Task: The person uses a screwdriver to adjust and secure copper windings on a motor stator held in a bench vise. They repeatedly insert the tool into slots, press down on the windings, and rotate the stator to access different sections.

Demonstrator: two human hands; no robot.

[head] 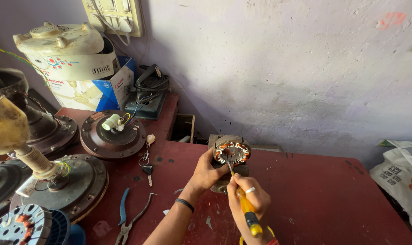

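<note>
Stator [232, 151] with orange-tipped copper windings is sitting on a small stand near the back edge of the red table [315, 199], and the left hand [206, 173] is gripping its near rim while the right hand [251, 199], fist wrapped tight around a yellow-handled screwdriver [246, 206], is poking the tip into the windings. Plenty of bare tabletop is lying open off to the right, but the left side is getting crowded: I'm counting three brown fan motor housings [113, 135], one pair of blue-handled pliers [129, 215], one key [148, 170], and a cardboard box [97, 88] carrying a cream-coloured appliance [63, 47] on top.
</note>
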